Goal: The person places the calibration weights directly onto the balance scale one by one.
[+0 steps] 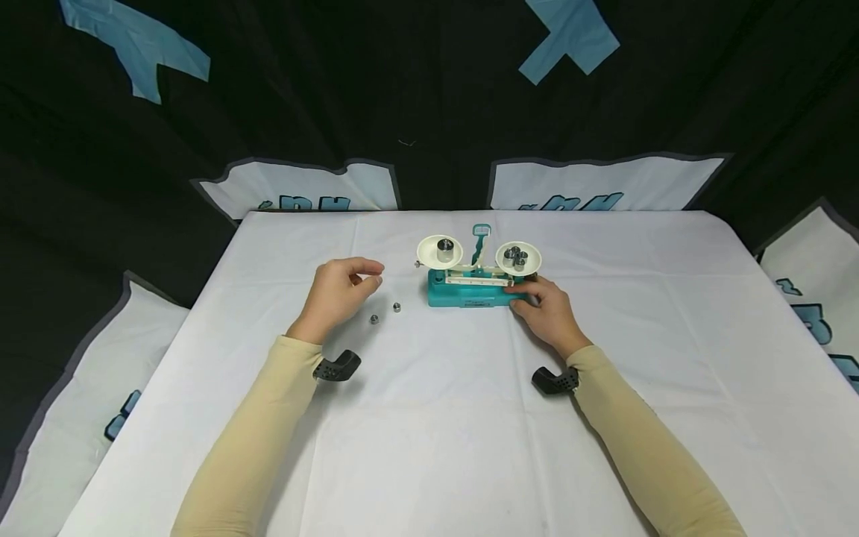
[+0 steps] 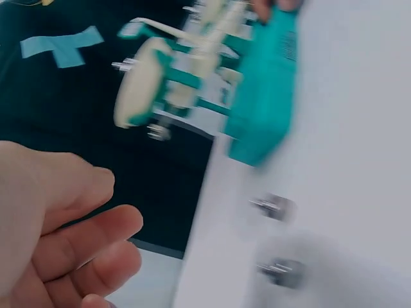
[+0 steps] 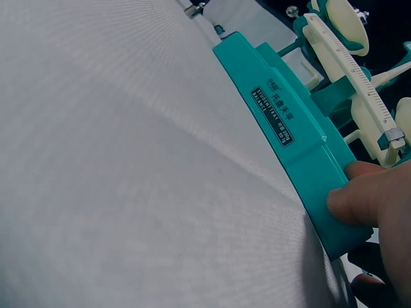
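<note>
A teal tray balance (image 1: 470, 297) with two cream pans stands on the table. One larger metal weight (image 1: 445, 250) sits in its left pan (image 1: 429, 257); several small weights (image 1: 515, 257) are grouped in the right pan (image 1: 535, 261). My right hand (image 1: 546, 312) grips the right end of the base, thumb (image 3: 350, 202) against its front. Left of the balance, my left hand (image 1: 338, 294) hovers above the table, fingers loosely bent and holding nothing. Two small metal weights (image 1: 397, 306) (image 1: 374, 319) lie on the cloth between that hand and the balance.
White cloth covers the table (image 1: 429, 447). Behind it hangs a black curtain (image 1: 362, 89) with blue tape (image 1: 570, 37) on it. Each wrist carries a black strap-on device (image 1: 338, 366). In the right wrist view a graduated beam (image 3: 350, 70) shows below the pans.
</note>
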`<action>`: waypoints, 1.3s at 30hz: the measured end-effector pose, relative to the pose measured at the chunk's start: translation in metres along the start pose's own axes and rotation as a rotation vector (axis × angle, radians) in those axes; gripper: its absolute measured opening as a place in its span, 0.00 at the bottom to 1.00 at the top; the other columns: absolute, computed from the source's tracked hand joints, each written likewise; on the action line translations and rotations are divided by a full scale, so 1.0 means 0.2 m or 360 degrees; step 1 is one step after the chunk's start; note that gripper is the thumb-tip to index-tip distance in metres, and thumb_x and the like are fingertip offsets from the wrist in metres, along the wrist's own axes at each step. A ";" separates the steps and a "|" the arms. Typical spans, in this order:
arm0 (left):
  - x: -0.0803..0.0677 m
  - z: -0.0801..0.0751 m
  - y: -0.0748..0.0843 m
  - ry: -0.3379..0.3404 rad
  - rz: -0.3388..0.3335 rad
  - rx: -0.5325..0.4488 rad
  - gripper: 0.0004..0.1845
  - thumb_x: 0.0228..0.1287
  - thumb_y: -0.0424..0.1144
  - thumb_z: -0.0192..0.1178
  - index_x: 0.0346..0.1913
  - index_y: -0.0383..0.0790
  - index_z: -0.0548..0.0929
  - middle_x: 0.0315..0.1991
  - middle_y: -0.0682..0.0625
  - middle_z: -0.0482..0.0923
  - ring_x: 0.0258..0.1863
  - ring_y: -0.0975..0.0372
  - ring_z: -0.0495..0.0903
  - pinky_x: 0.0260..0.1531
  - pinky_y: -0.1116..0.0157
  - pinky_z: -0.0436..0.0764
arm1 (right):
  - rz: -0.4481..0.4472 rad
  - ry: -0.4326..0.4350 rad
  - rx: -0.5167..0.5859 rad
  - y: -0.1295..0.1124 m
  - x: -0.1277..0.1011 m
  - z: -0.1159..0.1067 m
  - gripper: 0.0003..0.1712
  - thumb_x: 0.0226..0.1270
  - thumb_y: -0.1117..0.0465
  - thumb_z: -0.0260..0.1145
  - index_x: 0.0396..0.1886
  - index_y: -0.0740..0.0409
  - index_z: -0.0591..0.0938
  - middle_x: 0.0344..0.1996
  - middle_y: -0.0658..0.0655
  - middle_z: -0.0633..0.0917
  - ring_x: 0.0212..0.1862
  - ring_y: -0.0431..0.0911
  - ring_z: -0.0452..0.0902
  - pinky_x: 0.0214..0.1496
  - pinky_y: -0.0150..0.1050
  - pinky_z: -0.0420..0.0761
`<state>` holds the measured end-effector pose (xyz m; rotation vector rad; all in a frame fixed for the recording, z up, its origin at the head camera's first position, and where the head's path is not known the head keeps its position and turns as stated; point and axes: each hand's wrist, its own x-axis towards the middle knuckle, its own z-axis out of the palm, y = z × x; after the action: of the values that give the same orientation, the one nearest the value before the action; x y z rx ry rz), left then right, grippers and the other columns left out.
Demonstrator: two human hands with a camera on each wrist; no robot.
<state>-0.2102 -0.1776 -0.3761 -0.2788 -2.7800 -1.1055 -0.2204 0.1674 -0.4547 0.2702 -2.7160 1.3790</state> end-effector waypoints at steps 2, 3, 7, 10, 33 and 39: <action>-0.03 0.03 -0.04 -0.0029 0.0018 0.0021 0.12 0.67 0.34 0.63 0.50 0.34 0.89 0.45 0.42 0.90 0.32 0.57 0.77 0.31 0.67 0.73 | -0.0007 0.0002 0.0001 0.00 0.00 0.00 0.15 0.66 0.69 0.67 0.52 0.64 0.87 0.66 0.70 0.78 0.74 0.66 0.66 0.77 0.62 0.64; -0.05 0.05 -0.06 -0.0043 0.0021 0.0032 0.12 0.67 0.34 0.63 0.49 0.34 0.89 0.43 0.42 0.90 0.30 0.58 0.76 0.31 0.67 0.72 | -0.0009 0.0001 0.0003 0.00 0.01 0.00 0.15 0.66 0.69 0.67 0.52 0.64 0.88 0.66 0.70 0.78 0.74 0.66 0.66 0.78 0.62 0.64; -0.09 0.09 -0.13 -0.0090 0.0015 0.0081 0.10 0.65 0.33 0.65 0.46 0.36 0.90 0.28 0.45 0.86 0.22 0.62 0.72 0.25 0.68 0.70 | -0.0007 -0.0009 0.0012 0.00 0.01 0.01 0.15 0.67 0.68 0.67 0.52 0.63 0.88 0.68 0.69 0.77 0.76 0.66 0.64 0.78 0.61 0.63; -0.12 0.11 -0.18 -0.0115 0.0012 0.0107 0.09 0.64 0.33 0.66 0.44 0.36 0.91 0.22 0.47 0.82 0.19 0.63 0.69 0.24 0.69 0.69 | -0.0008 -0.0009 0.0010 -0.01 0.01 0.01 0.14 0.67 0.68 0.68 0.51 0.63 0.88 0.68 0.69 0.77 0.76 0.65 0.63 0.78 0.61 0.63; -0.17 0.13 -0.25 -0.0111 -0.0044 0.0087 0.10 0.64 0.29 0.63 0.43 0.37 0.91 0.40 0.42 0.90 0.29 0.60 0.76 0.33 0.67 0.73 | 0.0006 -0.0001 0.0021 0.00 -0.01 0.00 0.15 0.67 0.68 0.67 0.52 0.64 0.87 0.66 0.69 0.78 0.76 0.65 0.63 0.79 0.61 0.62; -0.17 0.14 -0.25 -0.0109 -0.0052 0.0080 0.10 0.65 0.29 0.63 0.44 0.36 0.91 0.42 0.40 0.90 0.31 0.59 0.78 0.35 0.66 0.74 | -0.0013 0.0006 -0.0002 0.00 0.00 0.00 0.15 0.67 0.68 0.67 0.52 0.63 0.88 0.67 0.69 0.78 0.76 0.66 0.64 0.78 0.61 0.64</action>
<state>-0.1901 -0.1983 -0.4361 -0.2719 -2.8775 -1.0506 -0.2195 0.1671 -0.4546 0.2782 -2.7095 1.3742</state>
